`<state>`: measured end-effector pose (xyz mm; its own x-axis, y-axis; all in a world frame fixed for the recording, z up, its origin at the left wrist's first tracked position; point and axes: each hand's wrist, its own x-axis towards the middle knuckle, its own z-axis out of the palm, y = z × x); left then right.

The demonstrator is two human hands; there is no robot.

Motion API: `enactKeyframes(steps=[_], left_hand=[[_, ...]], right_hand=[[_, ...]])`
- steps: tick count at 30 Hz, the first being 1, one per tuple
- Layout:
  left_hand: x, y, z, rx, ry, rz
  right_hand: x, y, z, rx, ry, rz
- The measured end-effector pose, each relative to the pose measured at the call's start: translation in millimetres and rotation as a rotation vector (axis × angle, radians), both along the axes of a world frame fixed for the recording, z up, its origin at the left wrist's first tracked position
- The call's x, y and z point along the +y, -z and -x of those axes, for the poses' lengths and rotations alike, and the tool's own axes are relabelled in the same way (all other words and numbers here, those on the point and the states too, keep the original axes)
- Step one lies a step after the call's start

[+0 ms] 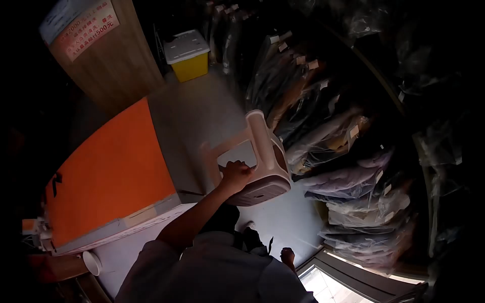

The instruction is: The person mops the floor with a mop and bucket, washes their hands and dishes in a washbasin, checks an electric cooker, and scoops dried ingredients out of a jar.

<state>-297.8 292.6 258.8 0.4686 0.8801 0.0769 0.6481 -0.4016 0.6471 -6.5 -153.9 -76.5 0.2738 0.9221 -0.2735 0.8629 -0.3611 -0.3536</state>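
Observation:
My left hand (236, 175) is closed around a bar of a pale pink plastic stool (261, 146). The stool is tilted, its legs pointing up and away from me and its darker seat (260, 192) toward my body. Lower in the view, my right hand (287, 256) hangs beside my body with its fingers curled. It is small and dim, and whatever it may hold is hidden. An orange-topped counter (108, 171) stands to the left of my left arm.
Many plastic-wrapped garments (353, 177) with tags hang along the right side. A yellow bin with a white lid (188, 55) stands on the floor at the back. A wooden panel with a sign (93, 30) is at upper left. A bright glass door (333, 283) is at lower right.

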Motion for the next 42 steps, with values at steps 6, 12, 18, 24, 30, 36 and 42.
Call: enactKeyframes(steps=[6,12,18,24,30,36,42], left_hand=[[150.0,28.9,-6.1,0.089,-0.37,0.072],[306.1,9.8,36.3,0.098,-0.579,0.288],[445.6,6.9,116.1,-0.001,-0.795,0.284],[580.1,25.4,216.8,-0.085,-0.98,0.328],[676.9,44.0,337.3,-0.165,-1.273,0.441],[713.2,17.0,466.0,-0.286,-1.606,0.386],[725.6,47.5,624.6,-0.412,-1.841,0.462]], right_hand=[[264.6,-62.1,-56.1,0.597,0.456,0.118],[443.9,-76.8,-71.8,0.444,0.128,0.316],[652.5,-103.1,-55.8,0.419,0.102,0.387],[862.4,-74.2,-8.2,0.341,-0.062,0.489],[1107.2,-51.2,104.9,0.267,-0.482,0.554],[1336.8,-79.4,283.6,0.554,-0.354,0.546],[1478.9,-42.6,463.7,0.612,-0.439,0.672]])
